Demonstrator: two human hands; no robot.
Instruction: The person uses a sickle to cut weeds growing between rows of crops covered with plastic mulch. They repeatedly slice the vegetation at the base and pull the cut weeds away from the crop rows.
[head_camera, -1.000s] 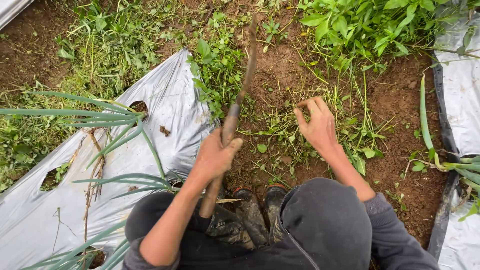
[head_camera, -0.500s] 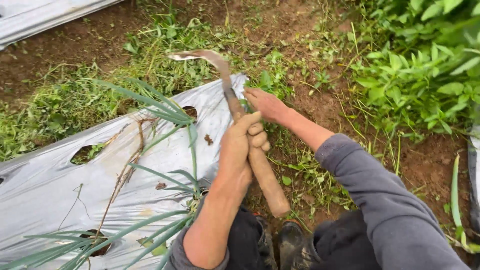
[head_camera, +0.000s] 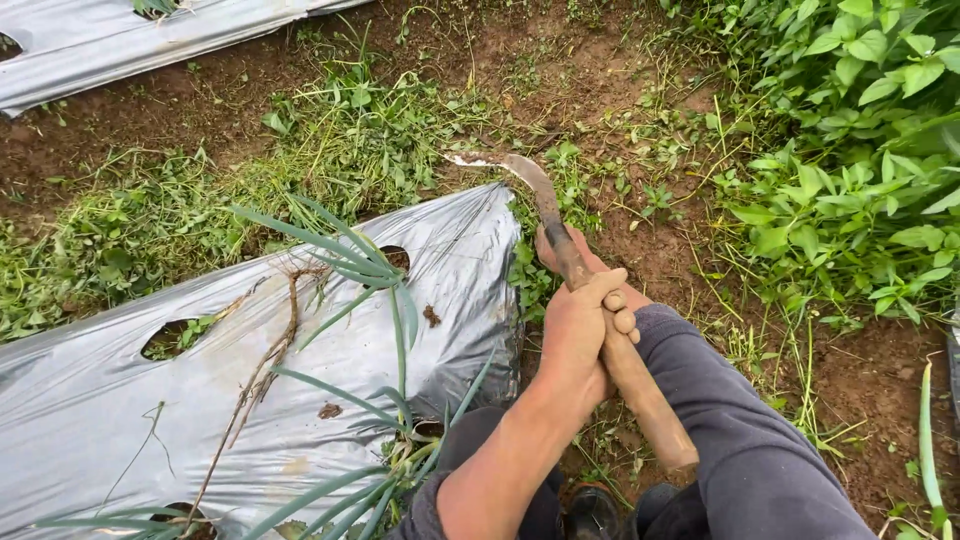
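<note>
Rust-brown curved sickle (head_camera: 560, 230) — wooden handle gripped by left hand (head_camera: 580, 335).

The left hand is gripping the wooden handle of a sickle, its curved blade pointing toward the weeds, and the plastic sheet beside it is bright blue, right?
Not quite. The head view shows the plastic sheet is silvery grey, not blue. The rest holds: the left hand grips the wooden handle of the sickle, its curved blade pointing toward the weeds.
</note>
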